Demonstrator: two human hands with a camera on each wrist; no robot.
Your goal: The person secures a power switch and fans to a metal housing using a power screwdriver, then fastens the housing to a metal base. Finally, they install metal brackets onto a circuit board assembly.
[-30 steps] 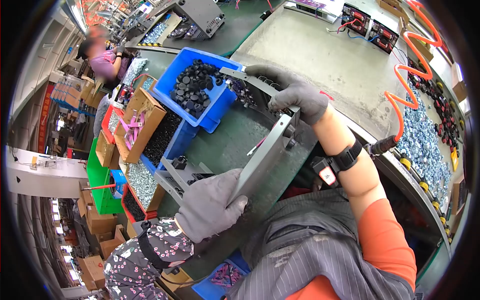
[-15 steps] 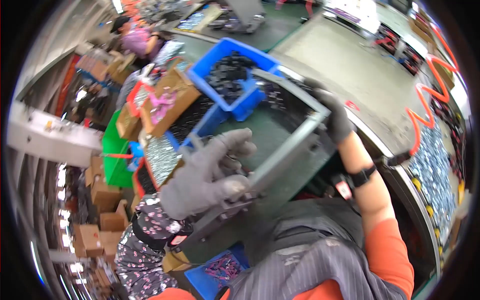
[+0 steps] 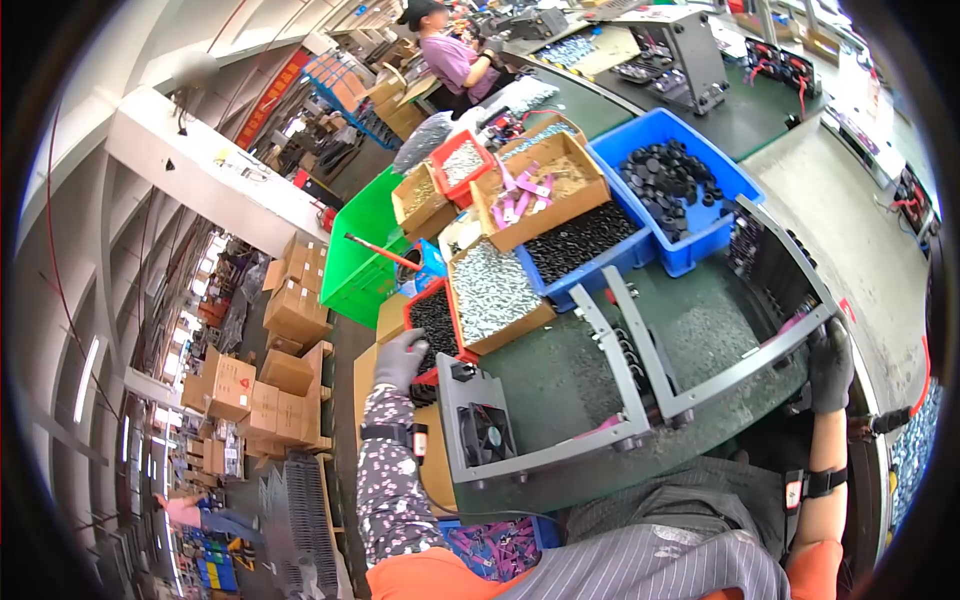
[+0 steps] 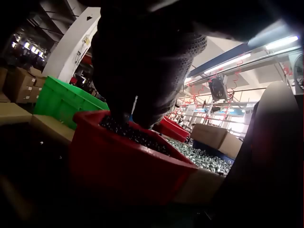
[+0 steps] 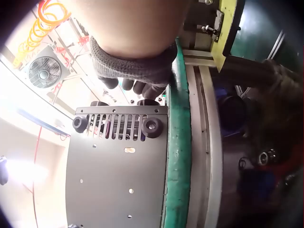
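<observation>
My gloved left hand (image 3: 400, 362) reaches over the red bin (image 3: 468, 352) of small black screws (image 3: 433, 325). In the left wrist view its dark fingers (image 4: 147, 111) point down into the screws (image 4: 135, 137), beside a thin silvery piece (image 4: 135, 102); whether they pinch anything I cannot tell. My gloved right hand (image 3: 830, 368) is by the near right corner of a grey metal chassis (image 3: 745, 368). The right wrist view shows its loosely bent fingers (image 5: 140, 88) just past the chassis end with slots and black feet (image 5: 152, 127). Left of it stands another chassis (image 3: 545, 455) with a fan (image 3: 487, 430).
Behind the chassis are a blue bin (image 3: 660, 255) of black screws, a blue bin (image 3: 735, 180) of black caps, and cardboard boxes (image 3: 540, 195) of parts. A green crate (image 3: 350, 270) stands at the left. Another person (image 3: 450, 60) works farther back.
My left hand has let go of the chassis and moved left to the red bin. The right hand has shifted from the chassis's upper side to its near corner. The head view has turned left.
</observation>
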